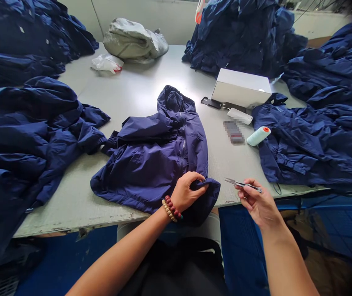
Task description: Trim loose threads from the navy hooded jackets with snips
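A navy hooded jacket (145,164) with a front zipper lies on the table before me, its hood pointing away. My left hand (189,191), with two bead bracelets at the wrist, pinches the jacket's fabric near its lower right corner. That corner hangs over the table's front edge. To the right of the jacket, my right hand (257,201) holds a pair of small metal thread snips (243,185) between thumb and fingers. The snips' pointed blades face left towards the jacket, apart from the cloth.
Navy garments lie in heaps at the left (34,131), right (317,139) and back right (240,37). A white box (240,88), a pale thread cone (257,136) and a white power bank-like object (240,116) sit right of the jacket. A greyish bundle (134,39) lies at the back.
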Tool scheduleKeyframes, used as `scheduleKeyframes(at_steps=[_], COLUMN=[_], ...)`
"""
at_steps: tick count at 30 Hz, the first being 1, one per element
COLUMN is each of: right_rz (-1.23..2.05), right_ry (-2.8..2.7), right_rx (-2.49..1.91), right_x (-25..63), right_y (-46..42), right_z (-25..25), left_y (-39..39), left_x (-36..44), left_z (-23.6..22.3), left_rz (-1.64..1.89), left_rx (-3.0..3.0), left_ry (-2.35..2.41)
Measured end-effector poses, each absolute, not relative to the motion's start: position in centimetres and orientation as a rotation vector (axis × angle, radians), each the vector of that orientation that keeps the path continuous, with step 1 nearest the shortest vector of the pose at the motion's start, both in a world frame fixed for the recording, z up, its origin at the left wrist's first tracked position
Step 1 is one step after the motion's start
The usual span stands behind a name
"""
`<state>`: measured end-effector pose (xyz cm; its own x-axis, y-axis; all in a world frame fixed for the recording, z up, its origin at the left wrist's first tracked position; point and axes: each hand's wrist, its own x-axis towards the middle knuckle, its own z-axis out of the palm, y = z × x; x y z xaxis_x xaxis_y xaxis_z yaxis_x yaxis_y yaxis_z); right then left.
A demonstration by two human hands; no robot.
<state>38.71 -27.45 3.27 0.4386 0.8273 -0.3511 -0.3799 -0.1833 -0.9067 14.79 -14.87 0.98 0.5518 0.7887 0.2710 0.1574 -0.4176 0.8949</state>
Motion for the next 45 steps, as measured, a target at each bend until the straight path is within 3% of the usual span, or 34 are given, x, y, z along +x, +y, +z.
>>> scheduleKeyframes(at_steps=[15,24,31,45], right_rz=[1.311,1.148,0.726,0.804], right_ry=[-0.580,-0.785,-1.183,-1.376], right_rx=[-1.378,-1.529,-1.876,-1.871], right_x=[35.4,34.7,36.2,36.6], right_y=[-27.7,-28.3,-28.1,-27.7], right_z=[3.6,4.8,5.5,4.9], left_y=[-15.0,-15.1,-15.1,-15.1], left_x=[14.9,15.0,14.9,15.0], left_z=[1.1,1.1,1.0,0.7], left_rz=[0.940,0.937,0.933,0.967], left_rx=[2.023,2.022,2.013,2.055], left_ry=[0.730,0.722,0.715,0.680])
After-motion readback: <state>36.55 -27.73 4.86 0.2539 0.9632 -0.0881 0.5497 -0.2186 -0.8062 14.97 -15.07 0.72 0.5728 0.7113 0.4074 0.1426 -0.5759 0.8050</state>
